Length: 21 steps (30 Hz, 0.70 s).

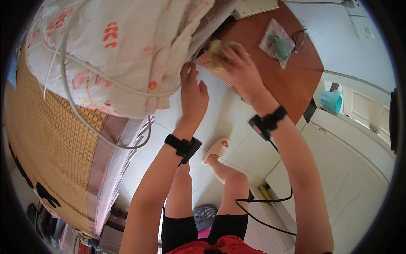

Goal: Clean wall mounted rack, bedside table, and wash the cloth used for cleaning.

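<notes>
My right hand point(236, 65) is closed around a crumpled yellow-green cloth point(219, 52), blurred, over the near left edge of a reddish-brown wooden tabletop point(285, 85). To its left, my left hand point(193, 85) reaches up to a pale cable point(127, 85) beside the tabletop corner; whether the fingers grip it cannot be made out. That cable loops across white bedding with pink and red prints point(127, 41). A clear plastic bag with something green inside point(279, 46) lies on the tabletop, right of my right hand, next to a pair of glasses point(299, 39).
A woven mat point(57, 136) covers the bed at left. A white object point(255, 8) sits at the tabletop's far edge. Right of the table are a light-blue bin point(331, 101) and white cabinets point(342, 158). A grey perforated basket point(205, 216) stands behind my legs.
</notes>
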Tool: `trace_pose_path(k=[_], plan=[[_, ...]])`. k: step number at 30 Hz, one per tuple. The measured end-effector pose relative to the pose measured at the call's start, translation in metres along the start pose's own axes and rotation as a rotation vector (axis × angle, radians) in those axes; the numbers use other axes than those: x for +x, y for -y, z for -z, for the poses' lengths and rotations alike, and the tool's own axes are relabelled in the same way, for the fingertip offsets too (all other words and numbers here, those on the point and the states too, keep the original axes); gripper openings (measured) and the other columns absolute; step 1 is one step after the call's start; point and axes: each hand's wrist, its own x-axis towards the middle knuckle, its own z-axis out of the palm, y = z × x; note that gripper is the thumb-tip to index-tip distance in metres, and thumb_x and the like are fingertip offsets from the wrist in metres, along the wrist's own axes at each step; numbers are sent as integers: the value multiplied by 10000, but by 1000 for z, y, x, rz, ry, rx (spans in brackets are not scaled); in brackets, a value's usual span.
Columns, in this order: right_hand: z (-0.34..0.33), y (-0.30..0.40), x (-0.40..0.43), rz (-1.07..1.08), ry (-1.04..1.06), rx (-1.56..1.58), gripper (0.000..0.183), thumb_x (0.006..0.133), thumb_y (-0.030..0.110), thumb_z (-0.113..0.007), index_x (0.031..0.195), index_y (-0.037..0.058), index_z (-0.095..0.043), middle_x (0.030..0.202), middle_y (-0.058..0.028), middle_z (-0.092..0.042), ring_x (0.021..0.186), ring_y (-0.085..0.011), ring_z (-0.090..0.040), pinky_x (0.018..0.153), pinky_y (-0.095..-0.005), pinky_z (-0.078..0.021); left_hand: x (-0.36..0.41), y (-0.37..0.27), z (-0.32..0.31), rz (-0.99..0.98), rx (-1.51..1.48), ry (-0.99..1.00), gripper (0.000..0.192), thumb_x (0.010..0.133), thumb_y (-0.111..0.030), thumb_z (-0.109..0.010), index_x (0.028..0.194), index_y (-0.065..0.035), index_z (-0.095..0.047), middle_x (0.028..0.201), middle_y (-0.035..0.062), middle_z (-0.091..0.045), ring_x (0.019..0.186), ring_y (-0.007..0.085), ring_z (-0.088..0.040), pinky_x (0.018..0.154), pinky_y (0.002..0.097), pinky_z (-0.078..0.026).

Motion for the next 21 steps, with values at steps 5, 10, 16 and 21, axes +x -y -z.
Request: trace_pose_path(k=[5,10,16,21], plan=[[7,11,-13,-93,17,-9,409,734,91,-556,1137,128,-616,1173,-38,-498,1118,-271,-447,947,-357,-443,-9,4,5,21,82,73,567,794,78,-523,1340,12,-384,1431,188,-309,1106,312,-539,915,376,-472],[53,-23,-158,-451,98,172,424,745,20,-537,1135,149,-643,1205,-71,-518,1115,-311,-466,951,-383,-440,-29,-34,-20,40,141,125,554,809,64,-520,1343,-1,-389,1417,175,-325,1180,327,-476,961,386,-444],[78,-109,-278,-652,66,117,393,751,-4,-527,1095,128,-663,1196,-111,-538,1072,-336,-475,918,-387,-448,-48,-95,-70,-378,335,368,549,752,80,-549,1285,-33,-476,1365,137,-412,1252,354,-384,1023,420,-370],[77,-173,-258,-912,-67,-28,410,723,-48,-504,1080,77,-663,1133,-157,-568,1031,-361,-496,879,-388,-448,-57,-123,-134,-524,472,500,448,754,90,-530,1195,8,-525,1344,154,-429,1222,356,-410,1023,437,-369]])
